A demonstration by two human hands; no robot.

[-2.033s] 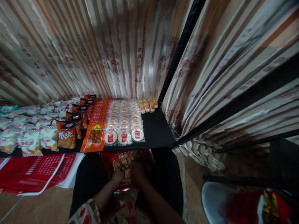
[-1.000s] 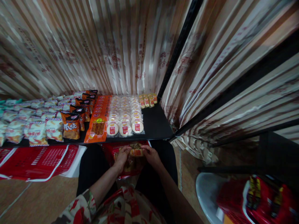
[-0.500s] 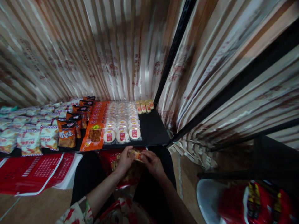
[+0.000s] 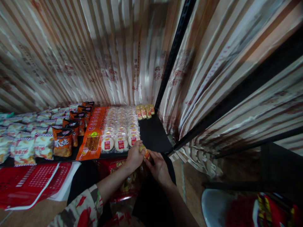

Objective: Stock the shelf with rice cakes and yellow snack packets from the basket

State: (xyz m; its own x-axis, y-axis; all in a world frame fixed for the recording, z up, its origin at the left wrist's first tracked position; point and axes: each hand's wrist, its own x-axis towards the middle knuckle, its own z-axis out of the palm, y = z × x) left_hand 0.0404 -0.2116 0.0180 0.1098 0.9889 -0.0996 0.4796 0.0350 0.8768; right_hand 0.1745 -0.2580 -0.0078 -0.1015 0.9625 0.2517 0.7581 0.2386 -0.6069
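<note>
Both my hands hold one small snack packet [image 4: 146, 153] in a yellowish wrapper with a red-orange label, just over the front edge of the black shelf [image 4: 153, 135]. My left hand [image 4: 135, 156] has its fingers closed on the packet's left end. My right hand [image 4: 158, 165] pinches its right end. Similar yellow packets [image 4: 145, 112] stand in a row at the back right of the shelf. Beside my left hand lie rows of round white crackers [image 4: 121, 143] in clear wrappers. Below my hands, a red bag or basket [image 4: 121, 198] holds several more yellowish packets.
Left of the crackers lie an orange snack pack [image 4: 91, 142], orange-black bags [image 4: 62, 142] and white snack bags [image 4: 25, 151]. A red basket [image 4: 28, 183] sits below the shelf. Black metal posts [image 4: 175, 60] stand before the curtain [image 4: 113, 47]. A white basin [image 4: 213, 208] is at lower right.
My hands have moved up and slightly right with the packet, closer to the shelf edge. The packet has tilted. The camera view has shifted slightly.
</note>
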